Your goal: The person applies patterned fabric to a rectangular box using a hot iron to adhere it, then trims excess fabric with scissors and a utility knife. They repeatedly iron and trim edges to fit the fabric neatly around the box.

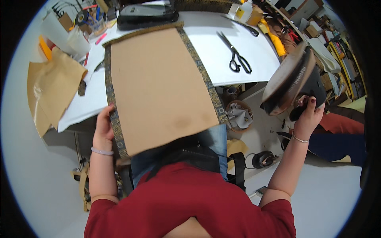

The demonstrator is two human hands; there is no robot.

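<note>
**Left hand on the board, iron raised at the right**

The person's left hand [104, 127] grips the left edge of a tan board [158, 87], whose near end overhangs the bench [254, 71] above the lap. Dark patterned cloth [200, 69] borders its left, right and far sides. The right hand [311, 113] is closed around the handle of an iron [289, 81], held tilted in the air, well apart from the board. Good handling here would likely mean keeping the iron's plate turned away from bare forearms, and the board flat and well supported. Farther in, scissors [234, 53] lie right of the board and brown paper [55, 91] left; a black case [149, 16] sits beyond it.
</note>
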